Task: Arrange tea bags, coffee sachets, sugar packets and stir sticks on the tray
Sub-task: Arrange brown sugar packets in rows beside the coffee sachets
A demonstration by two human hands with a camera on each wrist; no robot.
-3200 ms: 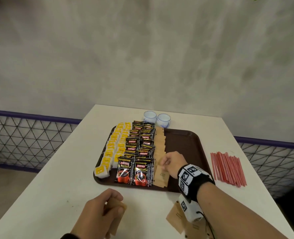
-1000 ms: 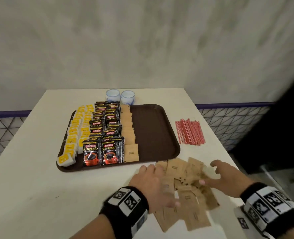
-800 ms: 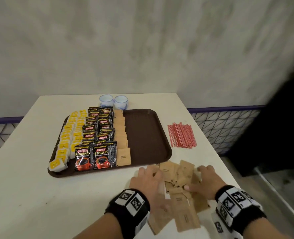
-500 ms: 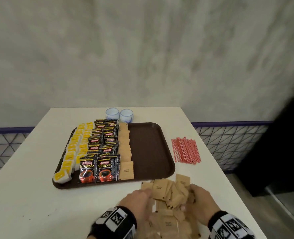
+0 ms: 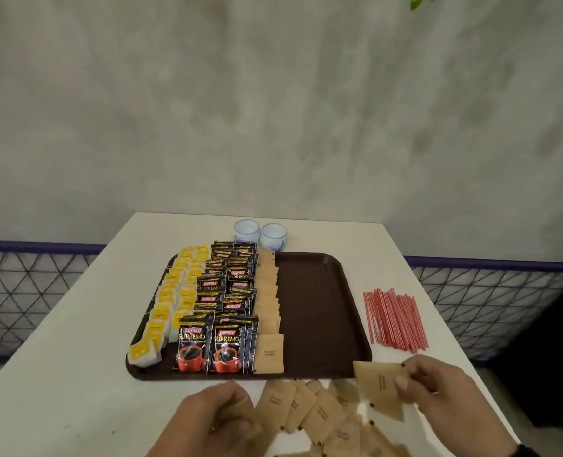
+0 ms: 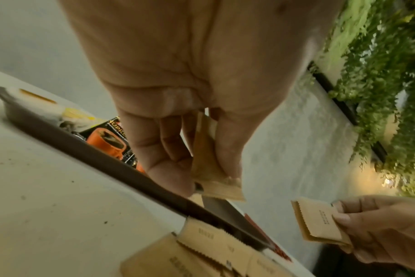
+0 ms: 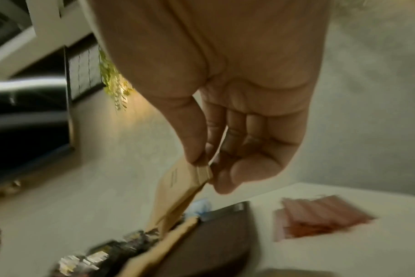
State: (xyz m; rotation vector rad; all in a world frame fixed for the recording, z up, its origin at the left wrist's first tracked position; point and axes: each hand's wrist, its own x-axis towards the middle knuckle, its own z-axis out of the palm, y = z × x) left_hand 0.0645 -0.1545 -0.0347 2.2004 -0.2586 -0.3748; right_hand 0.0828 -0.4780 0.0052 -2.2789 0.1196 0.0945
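On the tray (image 5: 323,308), tea bags (image 5: 171,295), coffee sachets (image 5: 227,291) and one row of sugar packets (image 5: 268,301) are laid, while the right hand (image 5: 438,387) pinches a few packets, the left hand (image 5: 214,420) pinches another, and the stir sticks (image 5: 394,319) wait outside.

My left hand (image 5: 212,420) hides most of its sugar packet (image 6: 210,165). Loose sugar packets (image 5: 323,420) run off the head view's lower edge. Stir sticks (image 7: 320,217) blur in the right-wrist view.

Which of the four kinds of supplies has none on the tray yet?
The red stir sticks: they lie on the table right of the tray, while tea bags, coffee sachets and sugar packets sit in rows on it.
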